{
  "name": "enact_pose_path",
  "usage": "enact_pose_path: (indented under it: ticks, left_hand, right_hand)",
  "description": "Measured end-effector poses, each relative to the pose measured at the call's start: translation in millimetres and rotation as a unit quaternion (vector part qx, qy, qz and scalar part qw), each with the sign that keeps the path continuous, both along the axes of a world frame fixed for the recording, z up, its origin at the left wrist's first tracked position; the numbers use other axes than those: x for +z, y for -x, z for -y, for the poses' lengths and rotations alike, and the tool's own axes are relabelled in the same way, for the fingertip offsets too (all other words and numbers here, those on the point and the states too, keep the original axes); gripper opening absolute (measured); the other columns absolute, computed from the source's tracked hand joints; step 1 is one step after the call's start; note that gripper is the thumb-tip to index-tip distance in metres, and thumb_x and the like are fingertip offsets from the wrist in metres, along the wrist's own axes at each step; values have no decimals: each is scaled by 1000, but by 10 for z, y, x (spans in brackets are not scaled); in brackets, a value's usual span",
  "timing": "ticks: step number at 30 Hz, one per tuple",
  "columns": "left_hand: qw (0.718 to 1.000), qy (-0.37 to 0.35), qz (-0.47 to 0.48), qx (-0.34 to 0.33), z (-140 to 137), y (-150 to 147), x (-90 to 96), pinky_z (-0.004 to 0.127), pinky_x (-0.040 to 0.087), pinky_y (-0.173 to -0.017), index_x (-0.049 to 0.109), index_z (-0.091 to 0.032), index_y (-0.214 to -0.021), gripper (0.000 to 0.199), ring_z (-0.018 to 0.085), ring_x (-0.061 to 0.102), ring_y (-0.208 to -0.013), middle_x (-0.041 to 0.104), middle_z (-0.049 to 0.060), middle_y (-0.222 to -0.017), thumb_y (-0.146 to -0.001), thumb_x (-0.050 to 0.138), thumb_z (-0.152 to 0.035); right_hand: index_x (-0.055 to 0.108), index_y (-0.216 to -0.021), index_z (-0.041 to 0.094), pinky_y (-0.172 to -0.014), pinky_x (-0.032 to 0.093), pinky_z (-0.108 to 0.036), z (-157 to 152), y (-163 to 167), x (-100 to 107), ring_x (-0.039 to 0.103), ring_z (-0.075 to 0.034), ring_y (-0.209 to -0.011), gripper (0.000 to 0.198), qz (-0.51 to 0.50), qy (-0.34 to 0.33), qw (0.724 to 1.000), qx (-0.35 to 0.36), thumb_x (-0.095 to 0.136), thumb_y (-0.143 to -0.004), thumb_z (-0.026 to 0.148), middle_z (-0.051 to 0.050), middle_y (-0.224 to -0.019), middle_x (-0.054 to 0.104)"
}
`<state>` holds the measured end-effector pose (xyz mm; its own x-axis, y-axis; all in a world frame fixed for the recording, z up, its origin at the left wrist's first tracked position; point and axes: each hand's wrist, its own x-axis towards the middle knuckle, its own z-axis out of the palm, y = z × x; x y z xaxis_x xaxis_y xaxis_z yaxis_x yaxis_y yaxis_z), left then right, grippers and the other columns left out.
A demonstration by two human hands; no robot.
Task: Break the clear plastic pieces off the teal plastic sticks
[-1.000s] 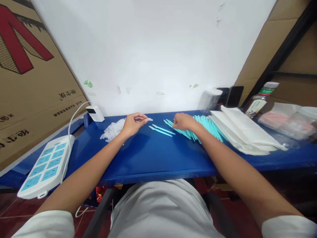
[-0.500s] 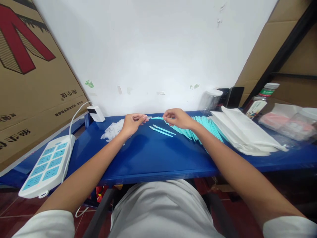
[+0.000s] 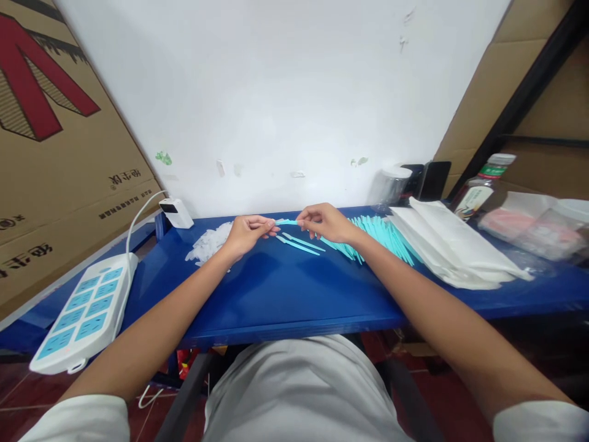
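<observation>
Between my hands lies a thin turquoise eyebrow razor, held level above the table. My right hand pinches its right end. The fingers of my left hand are closed around the other end, on a small clear cap that mostly hides behind them. Just below, two turquoise razors with pale capped ends lie side by side on the blue table. Left of my left hand is a heap of clear plastic caps. A large pile of turquoise razors spreads out behind my right hand and forearm.
White paper bags lie right of the razor pile. Beyond stand a clear jar, a bottle and plastic-wrapped pink goods. At left are a power strip and a white plug-in device. A white wall closes the back.
My hands have come closer together. The razor's left end has moved into the cap at my left fingertips, and less of the razor shows between the hands.
</observation>
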<state>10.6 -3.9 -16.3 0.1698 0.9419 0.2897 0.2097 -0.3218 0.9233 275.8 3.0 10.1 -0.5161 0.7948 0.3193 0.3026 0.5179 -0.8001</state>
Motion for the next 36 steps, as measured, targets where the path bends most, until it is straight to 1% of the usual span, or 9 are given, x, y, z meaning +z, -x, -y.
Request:
enact_pose_path:
  ticks: [11, 15, 17, 19, 21, 23, 30, 33, 36]
  left_hand:
    - [997, -34, -57, -46, 5, -13, -15, 35, 59, -71, 80, -15, -97, 47, 26, 77, -80, 81, 15, -92, -83, 79, -60]
    - [990, -82, -115, -3, -16, 19, 34, 37, 59, -78, 80, -17, -105, 47, 26, 76, -86, 81, 13, -97, -89, 71, -60]
    - [962, -148, -223, 55, -46, 103, 79, 38, 57, -83, 80, -21, -109, 41, 27, 75, -88, 80, 11, -98, -92, 68, -56]
    - [906, -192, -365, 99, -87, 229, 124, 40, 54, -84, 81, -23, -107, 31, 29, 73, -91, 80, 10, -97, -93, 67, -47]
    - [855, -183, -471, 116, -130, 365, 159, 39, 52, -81, 81, -23, -101, 24, 31, 71, -93, 79, 11, -97, -92, 66, -38]
    - [824, -159, -529, 126, -164, 471, 180, 37, 51, -78, 81, -22, -100, 22, 32, 70, -95, 79, 11, -98, -91, 65, -34]
    - [810, -144, -564, 72, -201, 486, 171, 34, 48, -80, 78, -20, -105, 21, 28, 67, -101, 76, 10, -106, -93, 65, -30]
    - [801, -144, -578, 65, -216, 481, 152, 34, 48, -79, 78, -21, -97, 14, 28, 66, -101, 74, 9, -103, -91, 66, -25]
    - [789, -144, -590, 88, -240, 510, 129, 33, 48, -79, 77, -21, -102, 16, 29, 66, -103, 73, 10, -107, -90, 66, -24]
  right_hand:
    - [76, -95, 15, -53, 51, -23, 3, 46, -46, 63, -13, -62, 24, 14, -13, 999, 25, 70, -89, 38, -6, -81, 75]
    - [76, -95, 14, -55, 51, -24, -78, 6, -71, 64, -13, -60, 25, 32, -31, 999, -29, 66, -92, 37, -7, -84, 77]
    - [76, -92, 14, -62, 51, -25, -137, -45, -90, 68, -15, -66, 22, 80, -83, 989, -94, 66, -92, 33, -8, -86, 78]
    - [78, -89, 16, -72, 50, -26, -185, -91, -118, 72, -19, -82, 16, 157, -140, 967, -142, 66, -91, 27, -8, -91, 80]
    - [79, -89, 18, -76, 48, -26, -204, -105, -156, 73, -21, -92, 15, 228, -167, 946, -158, 66, -90, 24, -8, -96, 81]
    - [80, -93, 19, -75, 46, -26, -193, -78, -199, 73, -21, -94, 15, 271, -172, 935, -153, 66, -91, 24, -7, -98, 81]
    - [80, -90, 19, -68, 41, -26, -158, 15, -257, 69, -18, -81, 21, 295, -151, 941, -75, 69, -94, 37, -6, -93, 79]
    - [80, -92, 18, -69, 41, -27, -208, -60, -212, 70, -19, -83, 27, 301, -160, 933, -112, 63, -99, 38, -7, -95, 80]
    - [80, -95, 18, -66, 40, -28, -241, -159, -147, 71, -21, -85, 21, 354, -144, 909, -167, 68, -95, 35, -9, -97, 80]
